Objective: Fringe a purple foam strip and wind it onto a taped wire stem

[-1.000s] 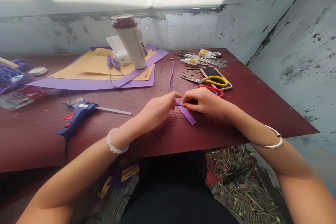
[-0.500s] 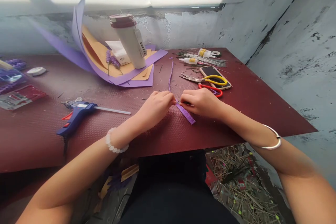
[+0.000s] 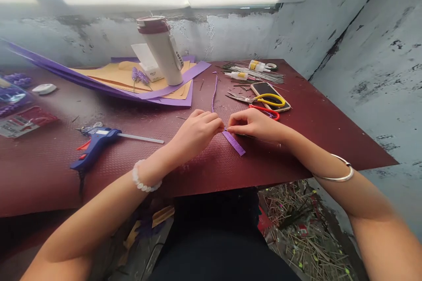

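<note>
A narrow purple crepe-paper strip (image 3: 234,143) slants across the table's front part, its upper end between my two hands. My left hand (image 3: 204,128) is closed, with thumb and fingertips pinched at that end of the strip. Close by on the right, my right hand (image 3: 255,124) pinches with thumb and index finger on a thin dark wire (image 3: 246,135), which shows below the fingers. My fingertips partly hide where wire and paper meet. Beyond my hands lies a thin twisted purple strand (image 3: 214,92).
Scissors (image 3: 253,100) with yellow and red handles rest against a phone (image 3: 273,96). Behind are glue bottles (image 3: 259,66) and wires (image 3: 272,77). At left are a blue glue gun (image 3: 99,145), a coffee tumbler (image 3: 161,52) and purple and tan sheets (image 3: 99,80).
The curled sheets at the left have dropped flatter. My left hand has shifted slightly right, and my right hand's fingers have changed their pinch. The strip has stayed nearly in place.
</note>
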